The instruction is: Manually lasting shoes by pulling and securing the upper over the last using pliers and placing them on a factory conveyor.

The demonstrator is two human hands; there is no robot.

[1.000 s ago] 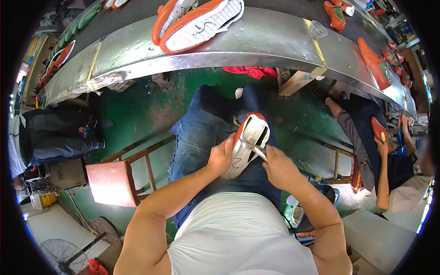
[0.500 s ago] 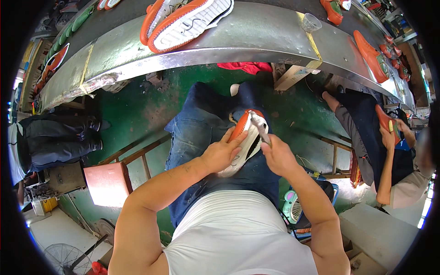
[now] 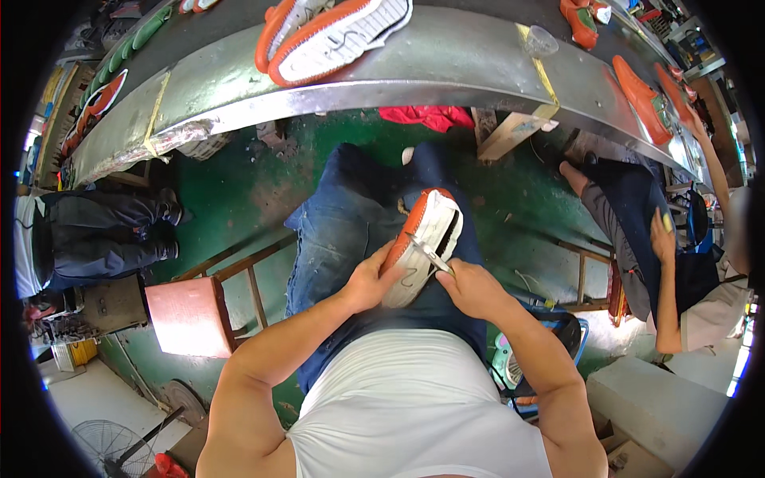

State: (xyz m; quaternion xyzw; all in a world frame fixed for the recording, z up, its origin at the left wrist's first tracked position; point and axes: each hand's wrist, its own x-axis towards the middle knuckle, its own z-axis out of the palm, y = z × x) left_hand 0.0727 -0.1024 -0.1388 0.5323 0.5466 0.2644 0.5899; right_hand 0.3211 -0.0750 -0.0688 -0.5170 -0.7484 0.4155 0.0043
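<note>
An orange and white shoe (image 3: 421, 231) rests on my lap over blue jeans, its pale underside turned up and its toe pointing away from me. Along one side of it a dark gap shows. My left hand (image 3: 370, 279) grips the orange left edge near the heel end. Closed in my right hand (image 3: 470, 287) is a slim metal hand tool (image 3: 430, 254); its exact kind I cannot make out. The tool slants up and left across the shoe, with its tip by the orange edge.
A metal-edged bench (image 3: 446, 60) crosses ahead, bearing a pair of orange and white shoes (image 3: 339, 44) and a clear cup (image 3: 541, 41). A pink-topped stool (image 3: 187, 315) stands at left. Co-workers are on both sides; the right one (image 3: 705, 299) reaches to the bench. A fan (image 3: 115, 450) is lower left.
My right hand has moved down and left with the tool, from the toe end to mid-shoe. My left hand slid toward the heel. The right co-worker's shoe went from their hands toward the bench.
</note>
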